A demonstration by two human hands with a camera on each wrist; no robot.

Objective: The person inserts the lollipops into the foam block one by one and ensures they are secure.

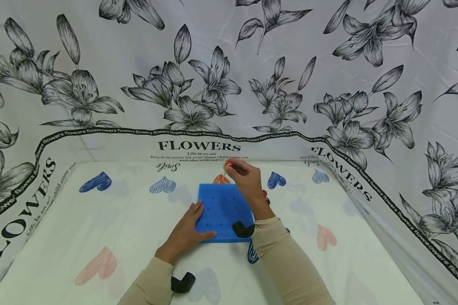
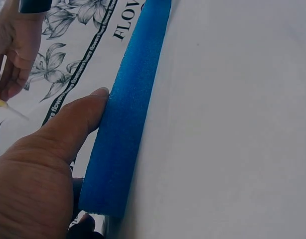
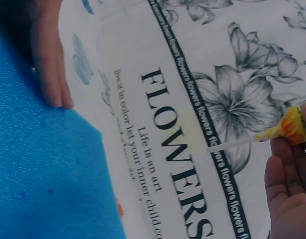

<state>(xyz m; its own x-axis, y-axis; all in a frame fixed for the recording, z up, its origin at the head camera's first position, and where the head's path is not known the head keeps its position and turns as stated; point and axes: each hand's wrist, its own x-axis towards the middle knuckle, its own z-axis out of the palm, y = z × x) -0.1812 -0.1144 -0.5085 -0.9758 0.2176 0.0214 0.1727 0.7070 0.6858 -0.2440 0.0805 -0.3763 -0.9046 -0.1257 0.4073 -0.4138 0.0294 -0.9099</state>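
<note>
Right, head view first, and we have the right hand pinching a lollipop in a red-and-yellow wrapper between thumb and fingertips! Its pale stick points down from that pinch, in front of an orange-red heart on the tablecloth. Just below those fingertips in our view lies the blue foam block, dotted with small holes. At its left edge we see the left hand, fingers fairly straight along the side, thumb spread away from them at the near edge. Right of the pinching fingers, a small red item peeks out, mostly hidden by the wrist.

Over to the left wrist view: we get that left thumb up close, its tip against the block's side face; how the other fingers lie we cannot tell from this angle. Away to the upper left of the thumb, the right fingers hold the lollipop, wrapper showing yellow.

And the right wrist view: we find the lollipop at the fingertips, stick reaching out towards the block, its tip apart from the foam. Across from the pinch, the left fingers lie close together at the block's edge.
</note>
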